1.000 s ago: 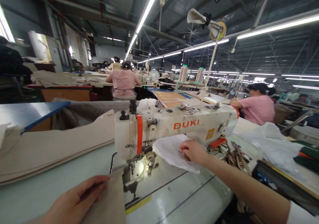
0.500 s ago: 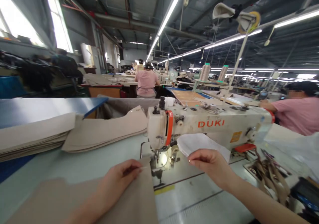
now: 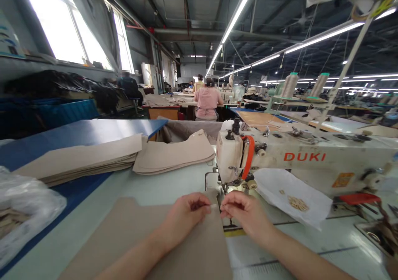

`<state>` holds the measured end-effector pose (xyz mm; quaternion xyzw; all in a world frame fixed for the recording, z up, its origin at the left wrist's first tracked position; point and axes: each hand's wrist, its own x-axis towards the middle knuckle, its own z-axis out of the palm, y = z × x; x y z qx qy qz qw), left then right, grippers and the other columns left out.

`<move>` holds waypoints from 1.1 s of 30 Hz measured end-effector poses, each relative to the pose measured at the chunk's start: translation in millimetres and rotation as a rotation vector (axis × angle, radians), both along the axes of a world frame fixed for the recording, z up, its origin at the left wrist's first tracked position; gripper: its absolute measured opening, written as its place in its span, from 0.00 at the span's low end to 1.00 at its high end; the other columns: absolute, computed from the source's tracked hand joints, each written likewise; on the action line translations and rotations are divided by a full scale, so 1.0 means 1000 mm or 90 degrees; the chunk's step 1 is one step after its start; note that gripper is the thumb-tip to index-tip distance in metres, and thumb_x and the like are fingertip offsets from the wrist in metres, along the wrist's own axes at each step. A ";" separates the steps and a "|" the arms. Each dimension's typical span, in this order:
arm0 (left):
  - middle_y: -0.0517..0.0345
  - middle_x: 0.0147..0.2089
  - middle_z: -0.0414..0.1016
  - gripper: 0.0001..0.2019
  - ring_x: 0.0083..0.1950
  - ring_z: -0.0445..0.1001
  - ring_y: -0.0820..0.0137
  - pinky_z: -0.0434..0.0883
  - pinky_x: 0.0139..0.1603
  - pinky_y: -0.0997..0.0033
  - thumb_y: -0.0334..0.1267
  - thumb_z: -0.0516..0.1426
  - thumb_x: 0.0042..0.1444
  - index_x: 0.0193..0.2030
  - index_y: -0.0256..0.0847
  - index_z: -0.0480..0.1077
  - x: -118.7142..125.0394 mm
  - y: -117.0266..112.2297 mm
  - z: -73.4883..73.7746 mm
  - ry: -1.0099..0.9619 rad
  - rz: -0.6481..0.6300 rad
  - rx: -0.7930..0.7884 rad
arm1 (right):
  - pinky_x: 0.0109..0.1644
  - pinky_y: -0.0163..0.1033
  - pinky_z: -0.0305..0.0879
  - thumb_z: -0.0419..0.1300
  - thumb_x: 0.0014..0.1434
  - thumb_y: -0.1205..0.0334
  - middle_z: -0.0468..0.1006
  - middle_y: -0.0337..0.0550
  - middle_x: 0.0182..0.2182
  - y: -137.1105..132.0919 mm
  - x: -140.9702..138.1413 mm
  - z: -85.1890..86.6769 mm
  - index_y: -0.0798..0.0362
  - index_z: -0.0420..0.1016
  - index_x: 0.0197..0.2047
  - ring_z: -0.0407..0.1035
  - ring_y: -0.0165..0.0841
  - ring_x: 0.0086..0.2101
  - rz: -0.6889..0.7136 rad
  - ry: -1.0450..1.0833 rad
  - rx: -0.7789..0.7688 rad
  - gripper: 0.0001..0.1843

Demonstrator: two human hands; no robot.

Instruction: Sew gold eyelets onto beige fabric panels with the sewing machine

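Note:
My left hand [image 3: 188, 215] rests on a large beige fabric piece [image 3: 199, 247], its thumb and fingers closed at the fabric's right edge by a small pale bit. Close beside it, my right hand [image 3: 241, 211] pinches a tiny thing near the needle area; only a glint of it shows between the fingertips. Both hands are in front of the white sewing machine [image 3: 276, 155], whose needle area is partly covered by my right fingers. To the right of that hand, a white sheet [image 3: 273, 184] carries a small heap of gold-coloured metal pieces [image 3: 298, 203].
Stacked beige fabric pieces [image 3: 90, 157] lie at left, with another stack [image 3: 174, 153] behind my left hand. A clear plastic bag [image 3: 27, 213] sits at the left edge. Thread cones [image 3: 290, 85] stand behind the machine. A person in pink [image 3: 207, 99] sits farther off.
My right hand has moved left from the white sheet to beside my left hand at the fabric edge. The view has turned left, and the gold-coloured pieces on the sheet now show.

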<state>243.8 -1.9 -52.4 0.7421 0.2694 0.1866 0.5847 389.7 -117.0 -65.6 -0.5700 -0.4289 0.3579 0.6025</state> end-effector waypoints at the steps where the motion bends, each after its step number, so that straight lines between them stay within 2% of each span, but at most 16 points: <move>1: 0.65 0.21 0.67 0.07 0.23 0.62 0.74 0.60 0.26 0.74 0.40 0.59 0.42 0.26 0.39 0.70 0.000 -0.001 0.000 -0.002 -0.002 -0.003 | 0.34 0.36 0.66 0.63 0.48 0.56 0.75 0.36 0.23 0.003 0.000 -0.002 0.51 0.72 0.27 0.72 0.32 0.27 -0.004 -0.003 0.005 0.08; 7: 0.65 0.21 0.69 0.05 0.22 0.63 0.74 0.61 0.26 0.74 0.38 0.58 0.43 0.26 0.39 0.71 0.001 -0.005 -0.003 0.002 0.019 -0.004 | 0.38 0.39 0.67 0.66 0.46 0.51 0.77 0.39 0.26 0.005 -0.004 -0.007 0.51 0.75 0.30 0.74 0.36 0.30 -0.019 0.021 0.018 0.13; 14: 0.65 0.20 0.66 0.06 0.23 0.61 0.74 0.59 0.25 0.75 0.40 0.58 0.45 0.26 0.39 0.71 0.003 -0.008 -0.001 -0.003 0.026 -0.005 | 0.34 0.36 0.65 0.64 0.49 0.57 0.78 0.40 0.25 0.002 -0.005 -0.005 0.52 0.79 0.28 0.70 0.33 0.28 -0.038 -0.058 0.027 0.07; 20: 0.63 0.20 0.68 0.08 0.25 0.64 0.71 0.61 0.28 0.74 0.41 0.58 0.46 0.27 0.39 0.74 0.001 -0.007 -0.003 -0.007 0.019 0.023 | 0.34 0.36 0.66 0.68 0.44 0.52 0.76 0.40 0.24 0.007 -0.003 -0.011 0.52 0.77 0.27 0.71 0.34 0.28 -0.036 0.027 0.037 0.12; 25: 0.62 0.21 0.70 0.08 0.26 0.66 0.71 0.63 0.30 0.74 0.41 0.60 0.46 0.26 0.40 0.76 0.000 -0.005 -0.004 -0.020 0.012 0.040 | 0.34 0.37 0.66 0.69 0.44 0.49 0.77 0.41 0.24 0.005 -0.003 -0.011 0.53 0.76 0.28 0.71 0.33 0.27 -0.019 0.053 0.047 0.16; 33: 0.62 0.25 0.71 0.07 0.26 0.65 0.73 0.63 0.30 0.74 0.41 0.62 0.45 0.26 0.40 0.76 -0.001 -0.003 -0.009 -0.086 -0.005 0.006 | 0.34 0.38 0.68 0.70 0.40 0.44 0.76 0.40 0.24 0.008 -0.005 -0.010 0.54 0.75 0.29 0.73 0.34 0.28 0.040 0.135 -0.025 0.22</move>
